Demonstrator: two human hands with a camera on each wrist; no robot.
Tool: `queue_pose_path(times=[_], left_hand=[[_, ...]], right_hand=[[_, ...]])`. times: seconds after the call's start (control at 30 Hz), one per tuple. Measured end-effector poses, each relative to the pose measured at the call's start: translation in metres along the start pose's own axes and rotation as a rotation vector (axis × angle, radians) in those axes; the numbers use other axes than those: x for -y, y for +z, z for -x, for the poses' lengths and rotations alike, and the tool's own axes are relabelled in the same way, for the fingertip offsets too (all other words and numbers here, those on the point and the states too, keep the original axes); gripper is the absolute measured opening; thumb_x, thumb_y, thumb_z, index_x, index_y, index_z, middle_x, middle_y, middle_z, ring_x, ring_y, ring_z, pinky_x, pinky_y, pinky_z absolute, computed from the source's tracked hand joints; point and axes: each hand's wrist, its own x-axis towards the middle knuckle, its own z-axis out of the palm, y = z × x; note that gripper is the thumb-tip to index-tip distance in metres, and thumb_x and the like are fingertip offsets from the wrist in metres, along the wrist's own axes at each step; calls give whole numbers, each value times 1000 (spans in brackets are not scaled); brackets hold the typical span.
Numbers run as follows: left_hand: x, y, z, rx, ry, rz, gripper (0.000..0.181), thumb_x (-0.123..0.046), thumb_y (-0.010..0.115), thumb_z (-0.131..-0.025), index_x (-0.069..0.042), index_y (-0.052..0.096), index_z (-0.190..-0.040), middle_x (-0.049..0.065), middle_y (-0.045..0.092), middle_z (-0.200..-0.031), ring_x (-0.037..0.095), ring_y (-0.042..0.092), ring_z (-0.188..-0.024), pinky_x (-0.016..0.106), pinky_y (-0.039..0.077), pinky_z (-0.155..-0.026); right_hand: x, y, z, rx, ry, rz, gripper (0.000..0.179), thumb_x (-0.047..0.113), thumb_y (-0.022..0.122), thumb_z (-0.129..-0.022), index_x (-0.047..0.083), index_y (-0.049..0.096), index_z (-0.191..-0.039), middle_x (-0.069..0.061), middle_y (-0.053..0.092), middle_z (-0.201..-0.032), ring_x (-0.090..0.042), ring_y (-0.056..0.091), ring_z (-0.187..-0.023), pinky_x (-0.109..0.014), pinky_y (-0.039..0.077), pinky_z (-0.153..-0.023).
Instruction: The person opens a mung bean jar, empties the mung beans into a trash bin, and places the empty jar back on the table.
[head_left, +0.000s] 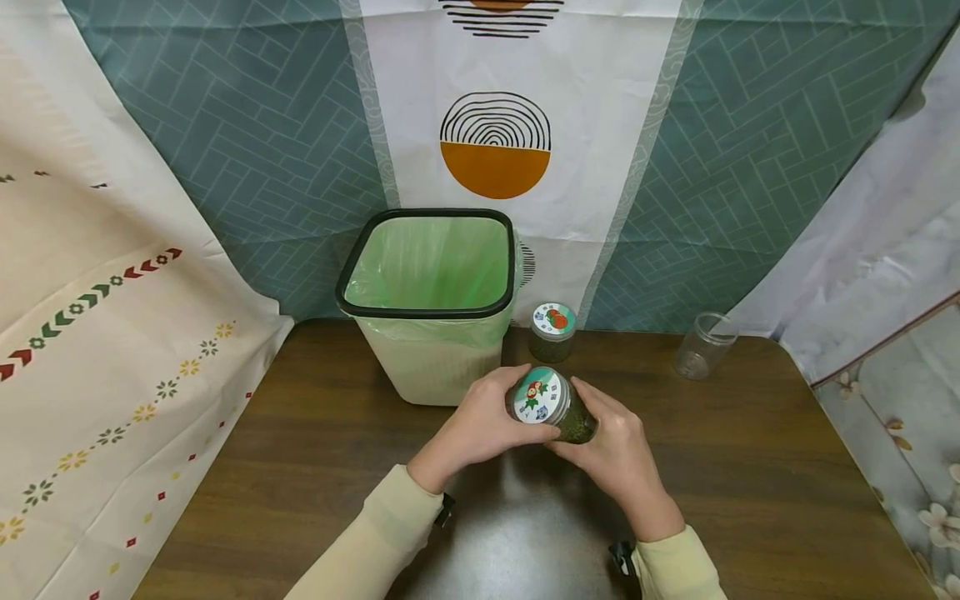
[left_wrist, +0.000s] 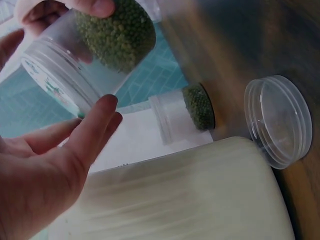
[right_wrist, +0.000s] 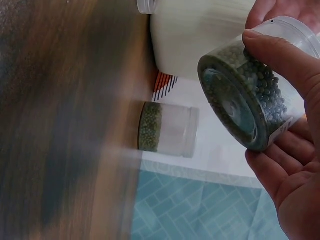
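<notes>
While the right hand [head_left: 617, 442] grips the body of a clear jar [head_left: 577, 423] near its base, the left hand [head_left: 483, 421] spans the lid [head_left: 537, 395] at the opposite end. The right fingers curve round the jar wall with the thumb opposing them; the left thumb and fingers pinch the lid rim. The jar is tilted above the table [head_left: 300, 492], lid toward the left hand, and is partly filled with small green beans [left_wrist: 120, 35]. The lid is seated on the jar and carries a printed label. A second jar [head_left: 552, 335], lidded and upright, stands on the table behind the held jar, just beside a bin [head_left: 438, 367] with a black rim and a pale green liner [head_left: 427, 258]. A clear round plastic piece [left_wrist: 278, 121] rests on the table near the bin. A clear cup [head_left: 702, 350] stands at the right, near the table's back edge.
</notes>
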Motion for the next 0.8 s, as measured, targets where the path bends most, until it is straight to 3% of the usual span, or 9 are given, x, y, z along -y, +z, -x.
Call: queue_pose_path(times=[0.13,0.37,0.5,0.67,0.8], left_hand=[[1,-1,-1,18,11,-2,82,-48,79,-65,-14,49,-134,-7,58,-118,9,54,-98,26,49,-80],[-2,7,1,-55,-85,54,60,-58,75,-65,-22,61,-110,-9,63,-92,11,60,-81,24,50,-65],[-4,10,0,-78,-137,40,72,-69,71,-62,-21,59,-115,-10,61,-97,10,58,-85,24,49,-67],[-5,4,-2,-30,-83,8,90,-60,75,-63,-18,45,-136,-6,53,-122,10,52,-100,27,48,-79],[-5,0,-4,22,-45,40,83,-45,79,-65,-17,47,-136,-6,56,-121,11,54,-100,25,48,-80]], right_hand=[[0,0,0,1,4,2,89,33,91,-51,6,56,-129,-8,61,-126,-23,61,-112,-38,53,-87],[0,1,1,-3,-12,-2,91,32,91,-51,5,55,-129,-9,60,-127,-24,61,-112,-39,52,-87],[-1,1,0,-8,-9,-1,91,32,91,-51,5,55,-130,-8,60,-127,-24,61,-113,-39,52,-87],[0,1,-1,-5,-18,7,91,34,91,-51,6,55,-130,-8,60,-127,-23,61,-112,-38,52,-88],[1,0,-1,-4,-17,10,90,35,91,-51,6,55,-129,-8,61,-127,-23,62,-111,-38,52,-88]])
